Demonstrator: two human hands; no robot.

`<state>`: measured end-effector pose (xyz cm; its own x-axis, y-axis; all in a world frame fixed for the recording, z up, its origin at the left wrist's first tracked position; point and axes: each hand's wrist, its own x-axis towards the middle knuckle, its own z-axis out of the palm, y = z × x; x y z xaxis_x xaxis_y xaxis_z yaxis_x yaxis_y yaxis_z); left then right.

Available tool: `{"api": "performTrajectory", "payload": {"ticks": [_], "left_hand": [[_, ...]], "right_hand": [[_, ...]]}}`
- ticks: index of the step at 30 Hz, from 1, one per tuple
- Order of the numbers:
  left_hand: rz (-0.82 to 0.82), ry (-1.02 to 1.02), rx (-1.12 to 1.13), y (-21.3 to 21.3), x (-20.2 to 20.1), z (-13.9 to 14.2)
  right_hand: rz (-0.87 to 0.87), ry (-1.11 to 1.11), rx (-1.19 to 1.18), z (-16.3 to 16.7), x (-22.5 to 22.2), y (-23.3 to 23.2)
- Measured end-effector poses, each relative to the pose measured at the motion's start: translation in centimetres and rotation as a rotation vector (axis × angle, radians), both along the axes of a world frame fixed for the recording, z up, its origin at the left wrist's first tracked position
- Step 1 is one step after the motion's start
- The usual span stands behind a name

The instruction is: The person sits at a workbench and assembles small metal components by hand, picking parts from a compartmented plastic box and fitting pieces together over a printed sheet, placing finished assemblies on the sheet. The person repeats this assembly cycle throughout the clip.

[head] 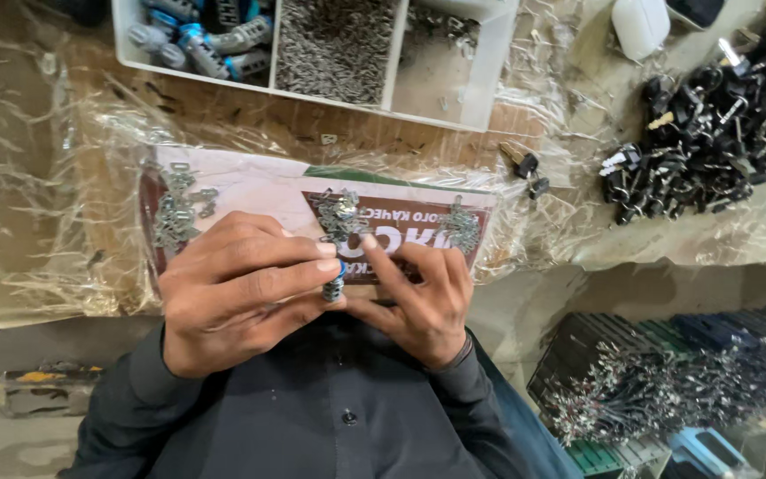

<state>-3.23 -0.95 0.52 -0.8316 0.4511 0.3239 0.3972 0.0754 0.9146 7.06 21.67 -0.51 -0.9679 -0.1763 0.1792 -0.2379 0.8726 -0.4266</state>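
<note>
While both hands pinch it, the small grey metal lock cylinder (334, 286) sits upright just in front of the printed cardboard sheet (250, 191), close to the chest.

- Left hand (237, 288): fingers clenched round the cylinder's upper part.
- Right hand (423, 297): fingertips grasping the cylinder from the side.
- Handling, as judged: a steady grip low on the cylinder with light fingertip turns would suit it.
- On the sheet: heaps of small flat metal pieces (175, 208).
- Beyond the sheet: white compartment tray (494, 66).
- Right of the sheet: pile of black-headed keys (711, 133).
- Open room: little on the plastic-covered surface (28, 177); its near edge lies just under the sheet.
</note>
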Motion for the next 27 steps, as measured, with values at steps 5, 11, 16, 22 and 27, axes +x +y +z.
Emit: {"api": "performTrajectory", "payload": {"ticks": [5,11,16,22,27], "left_hand": [[-0.043,-0.003,0.006,0.8,-0.1,-0.1],[-0.137,-0.063,0.087,2.3,0.8,-0.7],[-0.165,-0.313,0.193,2.3,1.4,-0.8],[-0.143,-0.192,0.146,1.3,1.3,-0.5],[-0.045,-0.087,0.11,1.2,1.5,-0.3]], "right_hand": [[0.26,0.133,-0.086,-1.2,1.2,2.8],[-0.114,0.039,-1.062,-2.5,3.8,0.2],[-0.13,-0.408,-1.398,-2.8,4.2,0.8],[-0.34,-0.34,-1.261,-1.8,3.0,0.5],[-0.265,0.108,-0.869,-0.5,1.3,-0.6]]}}
